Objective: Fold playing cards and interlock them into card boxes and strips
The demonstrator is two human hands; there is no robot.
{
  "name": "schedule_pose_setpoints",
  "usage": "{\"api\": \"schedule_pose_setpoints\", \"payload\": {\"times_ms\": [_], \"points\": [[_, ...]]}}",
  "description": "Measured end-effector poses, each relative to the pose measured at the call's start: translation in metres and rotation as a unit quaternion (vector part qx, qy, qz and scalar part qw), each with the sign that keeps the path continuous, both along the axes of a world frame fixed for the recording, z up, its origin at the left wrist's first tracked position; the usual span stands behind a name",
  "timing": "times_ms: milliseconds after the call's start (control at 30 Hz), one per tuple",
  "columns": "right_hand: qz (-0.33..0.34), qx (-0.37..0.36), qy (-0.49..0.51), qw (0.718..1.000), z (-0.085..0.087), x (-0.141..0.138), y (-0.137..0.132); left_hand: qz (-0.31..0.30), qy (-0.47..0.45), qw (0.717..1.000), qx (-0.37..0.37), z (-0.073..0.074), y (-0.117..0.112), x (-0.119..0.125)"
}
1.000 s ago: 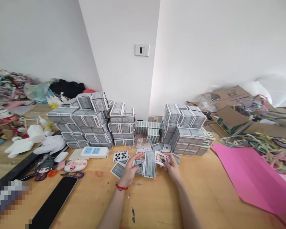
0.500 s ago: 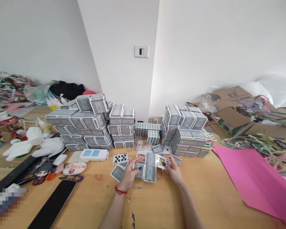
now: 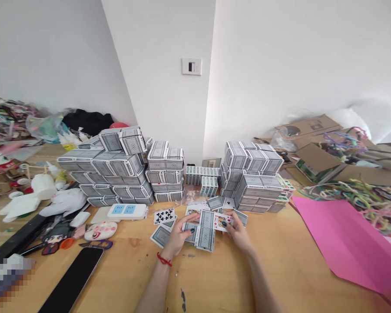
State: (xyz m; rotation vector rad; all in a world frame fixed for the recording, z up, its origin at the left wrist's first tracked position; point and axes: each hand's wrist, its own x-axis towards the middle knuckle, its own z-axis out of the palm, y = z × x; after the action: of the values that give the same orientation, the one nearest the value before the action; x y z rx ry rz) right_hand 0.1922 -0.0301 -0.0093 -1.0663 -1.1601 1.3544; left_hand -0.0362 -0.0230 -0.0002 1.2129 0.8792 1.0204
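Observation:
My left hand point(image 3: 176, 238), a red string bracelet at its wrist, is closed round a face-down playing card piece point(image 3: 190, 233) with a grey patterned back. Against that piece stands an upright-lying card block point(image 3: 206, 230) with the same back. In my right hand point(image 3: 237, 231) a face-up playing card point(image 3: 220, 222) with red diamonds is pinched between thumb and fingers, its left edge meeting the block. Around my hands lie loose cards: a ten of clubs point(image 3: 164, 216), face-down cards point(image 3: 162, 235) at the left and another card point(image 3: 241, 217) behind my right hand.
Tall stacks of card blocks rise at the left point(image 3: 124, 165) and right point(image 3: 257, 191). Between them sit small green-patterned blocks point(image 3: 209, 186). A power strip point(image 3: 127, 211), a phone point(image 3: 73, 278) and clutter lie left; a pink sheet point(image 3: 342, 243) lies right.
The face-up card in my right hand has tilted flatter and its picture shows more clearly. Both hands keep nearly the same place; the view has shifted slightly.

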Motion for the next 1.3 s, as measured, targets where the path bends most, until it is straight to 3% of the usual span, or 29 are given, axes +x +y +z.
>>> {"api": "schedule_pose_setpoints", "payload": {"times_ms": [333,633,1033,1300], "points": [[0.032,0.015,-0.018,0.999,-0.006,-0.006,0.002,-0.024,0.052,0.998,0.03,0.007,-0.002,0.004],[-0.005,-0.04,-0.039,0.998,-0.012,-0.009,0.005,-0.03,0.069,0.997,0.035,0.01,-0.002,0.006],[0.004,-0.026,-0.03,0.999,-0.016,-0.022,0.005,-0.037,0.058,0.997,0.031,0.008,-0.002,0.006],[-0.019,-0.046,0.019,0.999,-0.006,-0.028,0.004,-0.035,0.025,0.999,0.009,0.008,-0.002,0.007]]}}
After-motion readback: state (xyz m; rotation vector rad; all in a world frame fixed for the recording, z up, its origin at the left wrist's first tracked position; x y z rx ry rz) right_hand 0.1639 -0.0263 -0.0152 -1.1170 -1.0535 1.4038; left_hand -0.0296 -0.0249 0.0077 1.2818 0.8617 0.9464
